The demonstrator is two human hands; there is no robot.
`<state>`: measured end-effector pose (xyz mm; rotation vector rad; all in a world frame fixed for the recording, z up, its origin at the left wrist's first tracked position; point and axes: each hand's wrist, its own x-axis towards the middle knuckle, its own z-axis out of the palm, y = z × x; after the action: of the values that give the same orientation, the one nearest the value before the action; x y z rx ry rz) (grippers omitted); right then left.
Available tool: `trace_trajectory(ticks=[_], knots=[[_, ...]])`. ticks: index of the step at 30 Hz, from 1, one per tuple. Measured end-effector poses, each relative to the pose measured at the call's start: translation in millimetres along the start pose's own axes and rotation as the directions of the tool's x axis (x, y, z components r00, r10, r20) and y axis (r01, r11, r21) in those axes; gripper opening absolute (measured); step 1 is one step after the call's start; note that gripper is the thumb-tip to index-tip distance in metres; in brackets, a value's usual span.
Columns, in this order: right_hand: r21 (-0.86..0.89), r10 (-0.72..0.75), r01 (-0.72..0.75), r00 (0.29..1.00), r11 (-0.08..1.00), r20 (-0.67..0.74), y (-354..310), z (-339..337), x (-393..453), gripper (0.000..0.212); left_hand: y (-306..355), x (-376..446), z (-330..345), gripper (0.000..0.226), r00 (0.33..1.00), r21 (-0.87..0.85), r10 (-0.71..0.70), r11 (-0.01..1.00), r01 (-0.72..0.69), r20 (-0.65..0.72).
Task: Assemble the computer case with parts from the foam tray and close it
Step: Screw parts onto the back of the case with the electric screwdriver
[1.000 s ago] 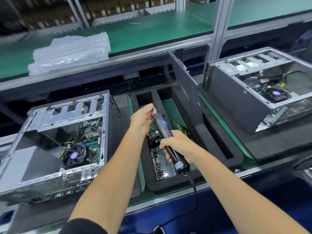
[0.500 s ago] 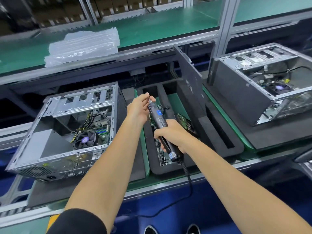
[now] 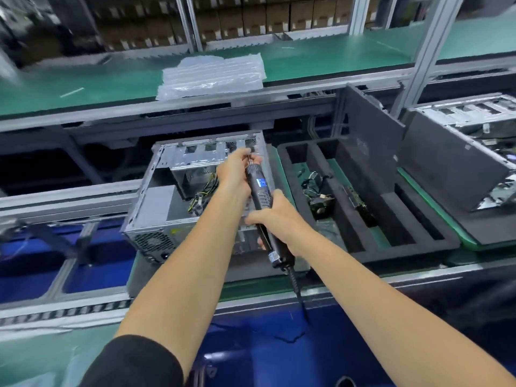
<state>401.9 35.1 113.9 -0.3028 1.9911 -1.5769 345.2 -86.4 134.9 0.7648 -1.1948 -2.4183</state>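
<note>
Open grey metal computer case lying on its side on the belt, just left of the black foam tray. Looks heavy and stiff, with thin sheet edges that could cut; best taken by the solid frame bars, never by the loose yellow and black wires inside. Bare silver frame with square holes along the top, a round fan grille low at the front, one big side wide open.

Right hand wrapped tight round the black electric screwdriver with a blue lit screen. Hard, smooth tool with a coiled cord hanging down; should need a firm grip round the ribbed middle. Left hand up at the tool's tip by the case's top right corner, fingertips pinching close round the bit. Cannot tell if a screw sits there; too small and blurred.

Small dark parts and thin wires in the tray slots, likely easy to break. Dark side panel leaning upright behind the tray. Second open case further right.
</note>
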Motion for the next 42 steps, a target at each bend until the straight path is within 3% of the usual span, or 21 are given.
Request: trace_trajectory(ticks=[2,5,9,14,17,20,22,25,28,31,35,39,42], knots=[[0.006,-0.012,0.012,1.000,1.000,0.005,-1.8,39.2,-7.7,0.071,17.0,-6.8,-33.4,0.010,1.000,0.013,0.008,1.000,-0.007,-0.013],[0.050,-0.021,0.021,1.000,0.999,-0.013,0.7,97.4,-21.4,0.049,38.5,-15.6,-83.9,0.014,1.000,0.012,0.003,1.000,-0.003,0.016],[0.140,0.024,-0.028,0.999,0.990,0.032,4.7,157.2,-37.8,0.048,56.5,-22.9,-145.7,0.017,1.000,0.037,-0.020,0.999,0.020,0.015],[0.108,0.063,-0.073,0.993,0.991,0.095,9.5,193.8,-48.6,0.054,65.4,-25.4,-198.0,0.011,0.999,0.258,-0.028,0.966,0.037,-0.038],[0.088,0.080,-0.090,0.990,0.992,0.112,16.3,203.6,-51.5,0.053,72.8,-22.7,-216.5,0.015,0.991,0.415,0.104,0.908,-0.061,-0.082],[0.083,0.109,-0.121,0.985,0.989,0.136,27.9,209.7,-54.9,0.049,85.9,-7.5,-234.7,0.018,0.935,0.659,0.342,0.726,-0.195,-0.100],[0.082,0.130,-0.143,0.980,0.986,0.152,37.3,212.7,-56.0,0.045,94.9,3.4,-242.6,0.012,0.894,0.841,0.447,0.496,-0.217,-0.033],[0.088,0.144,-0.159,0.977,0.983,0.155,49.0,216.7,-54.9,0.040,101.4,17.6,-244.5,0.023,0.888,0.958,0.435,0.162,-0.238,0.147],[0.100,0.181,-0.198,0.971,0.975,0.159,56.5,219.0,-51.1,0.041,99.1,30.0,-240.1,0.033,0.899,0.958,0.339,-0.027,-0.286,0.278],[0.114,0.196,-0.215,0.968,0.970,0.157,60.6,220.0,-46.3,0.039,92.7,39.8,-236.1,0.039,0.914,0.945,0.244,-0.135,-0.298,0.323],[0.120,0.199,-0.219,0.967,0.968,0.156,62.5,219.0,-43.6,0.040,80.9,45.2,-229.8,0.041,0.887,0.894,0.177,-0.231,-0.383,0.426],[0.119,0.187,-0.206,0.970,0.971,0.156,62.3,217.5,-43.6,0.040,69.8,50.3,-227.4,0.035,0.848,0.837,0.185,-0.364,-0.410,0.496],[0.131,0.187,-0.211,0.967,0.969,0.174,60.4,216.0,-42.8,0.038,68.6,54.2,-230.5,0.039,0.841,0.832,0.201,-0.377,-0.406,0.502]])
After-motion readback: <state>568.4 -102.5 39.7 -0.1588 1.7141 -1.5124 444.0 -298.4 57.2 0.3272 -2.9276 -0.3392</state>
